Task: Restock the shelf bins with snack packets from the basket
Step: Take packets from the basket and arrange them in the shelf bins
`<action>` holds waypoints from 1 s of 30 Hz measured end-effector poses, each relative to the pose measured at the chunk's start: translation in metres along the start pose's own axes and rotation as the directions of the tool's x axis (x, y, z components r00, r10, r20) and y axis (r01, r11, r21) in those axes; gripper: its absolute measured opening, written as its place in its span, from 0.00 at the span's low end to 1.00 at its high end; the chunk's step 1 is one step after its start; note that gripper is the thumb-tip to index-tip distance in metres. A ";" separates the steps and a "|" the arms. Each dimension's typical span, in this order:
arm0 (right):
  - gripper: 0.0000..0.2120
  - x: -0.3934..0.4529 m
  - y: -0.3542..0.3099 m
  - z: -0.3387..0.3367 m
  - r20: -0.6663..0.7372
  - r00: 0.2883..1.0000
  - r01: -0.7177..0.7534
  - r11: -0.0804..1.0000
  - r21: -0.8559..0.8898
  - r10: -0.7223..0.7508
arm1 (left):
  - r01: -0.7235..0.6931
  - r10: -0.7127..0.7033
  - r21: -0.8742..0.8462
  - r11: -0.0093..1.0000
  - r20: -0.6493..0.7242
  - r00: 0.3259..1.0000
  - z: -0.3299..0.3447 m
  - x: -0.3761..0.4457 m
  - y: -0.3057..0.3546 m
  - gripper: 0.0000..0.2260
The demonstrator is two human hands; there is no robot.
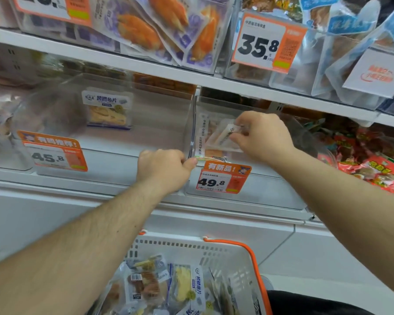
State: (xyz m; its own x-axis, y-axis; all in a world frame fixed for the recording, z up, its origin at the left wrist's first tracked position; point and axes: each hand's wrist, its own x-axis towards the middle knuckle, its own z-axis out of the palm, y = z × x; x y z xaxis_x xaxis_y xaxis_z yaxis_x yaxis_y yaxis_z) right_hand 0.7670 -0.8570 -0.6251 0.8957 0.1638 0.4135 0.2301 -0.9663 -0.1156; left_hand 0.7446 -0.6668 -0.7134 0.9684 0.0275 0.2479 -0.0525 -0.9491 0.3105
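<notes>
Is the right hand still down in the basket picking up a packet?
No, the right hand is up at the clear shelf bin above the 49.8 price tag, pinching a snack packet, well above the basket.

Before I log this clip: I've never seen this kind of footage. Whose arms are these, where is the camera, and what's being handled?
The camera sits on a person's head, looking down at their own bare arms; there is no robot. The right hand pinches a clear snack packet inside a transparent shelf bin. The left hand grips that bin's front rim beside the 49.8 price tag. Below stands a white basket with an orange handle, holding more packets.
</notes>
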 end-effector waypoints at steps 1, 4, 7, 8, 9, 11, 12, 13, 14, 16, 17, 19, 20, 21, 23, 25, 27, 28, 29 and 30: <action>0.11 0.011 0.002 0.009 0.078 0.996 -0.035 0.999 0.005 0.035 | 0.006 -0.006 -0.012 1.000 -0.003 1.000 0.001 0.001 -0.001 0.23; 0.07 0.042 0.005 0.036 0.270 0.960 -0.067 0.997 -0.026 0.071 | 0.018 -0.018 -0.026 1.000 -0.012 1.000 0.003 0.002 -0.002 0.23; 0.08 0.067 0.002 0.059 0.417 0.905 -0.062 0.996 -0.066 0.084 | 0.018 -0.018 -0.026 1.000 -0.028 0.999 0.006 0.003 -0.003 0.23; 0.09 0.073 0.001 0.066 0.452 0.887 -0.067 0.996 -0.066 0.090 | 0.021 -0.021 -0.024 0.999 -0.032 0.999 0.007 0.003 -0.002 0.23; 0.10 0.078 -0.001 0.071 0.480 0.872 -0.076 0.995 -0.066 0.099 | 0.023 -0.024 -0.022 0.999 -0.033 0.999 0.007 0.004 -0.002 0.23; 0.11 0.088 -0.004 0.081 0.518 0.847 -0.094 0.993 -0.073 0.119 | 0.023 -0.024 -0.013 1.000 -0.032 0.999 0.007 0.004 -0.002 0.22; 0.11 0.092 -0.005 0.085 0.530 0.839 -0.095 0.992 -0.084 0.125 | 0.022 -0.022 -0.009 1.000 -0.030 0.999 0.007 0.004 -0.002 0.22; 0.12 0.095 -0.007 0.088 0.543 0.829 -0.093 0.991 -0.099 0.132 | 0.022 -0.022 -0.007 1.000 -0.026 0.999 0.007 0.003 -0.002 0.22; 0.12 0.099 -0.008 0.092 0.554 0.821 -0.092 0.989 -0.112 0.139 | 0.023 -0.023 -0.009 1.000 -0.021 1.000 0.007 0.003 -0.002 0.22; 0.12 0.105 -0.008 0.100 0.559 0.816 -0.091 0.988 -0.127 0.147 | 0.026 -0.026 -0.010 1.000 -0.018 1.000 0.007 0.002 -0.002 0.23; 0.11 0.107 -0.009 0.103 0.555 0.819 -0.083 0.987 -0.137 0.146 | 0.025 -0.026 -0.009 1.000 -0.019 0.999 0.006 0.002 -0.002 0.23; 0.11 0.110 -0.008 0.110 0.543 0.827 -0.073 0.986 -0.150 0.144 | 0.025 -0.025 -0.006 1.000 -0.021 0.999 0.006 0.002 -0.001 0.23; 0.10 0.111 -0.007 0.113 0.546 0.825 -0.079 0.986 -0.148 0.148 | 0.023 -0.023 -0.003 1.000 -0.019 1.000 0.006 0.002 -0.001 0.23; 0.09 0.111 -0.007 0.115 0.558 0.816 -0.087 0.986 -0.145 0.154 | 0.022 -0.022 0.001 1.000 -0.017 1.000 0.006 0.002 -0.001 0.23; 0.11 0.109 -0.007 0.117 0.602 0.782 -0.092 0.985 -0.145 0.162 | 0.019 -0.019 0.004 1.000 -0.017 1.000 0.006 0.002 -0.002 0.23; 0.21 0.108 -0.006 0.120 0.639 0.755 -0.064 0.986 -0.154 0.148 | 0.017 -0.017 0.014 1.000 -0.021 1.000 0.006 0.002 -0.002 0.23; 0.30 0.108 -0.006 0.121 0.645 0.752 -0.001 0.979 -0.202 0.134 | 0.014 -0.013 0.021 1.000 -0.023 1.000 0.007 0.002 -0.002 0.23; 0.33 0.108 -0.005 0.121 0.641 0.757 0.024 0.975 -0.221 0.127 | 0.011 -0.011 0.021 1.000 -0.025 1.000 0.007 0.002 -0.003 0.23; 0.34 0.109 -0.005 0.120 0.638 0.760 0.039 0.972 -0.232 0.122 | 0.009 -0.009 0.020 1.000 -0.027 1.000 0.008 0.002 -0.003 0.23; 0.36 0.109 -0.004 0.119 0.637 0.762 0.049 0.970 -0.238 0.118 | 0.008 -0.007 0.020 1.000 -0.029 1.000 0.008 0.002 -0.003 0.23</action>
State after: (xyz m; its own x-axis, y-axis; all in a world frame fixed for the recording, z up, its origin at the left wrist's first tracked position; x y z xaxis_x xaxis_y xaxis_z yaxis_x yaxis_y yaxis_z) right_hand 0.9095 -0.8115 -0.6873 0.9519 0.1378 -0.2736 0.1767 -0.9765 0.1230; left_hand 0.7486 -0.6666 -0.7210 0.9612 0.0435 0.2723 -0.0402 -0.9548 0.2944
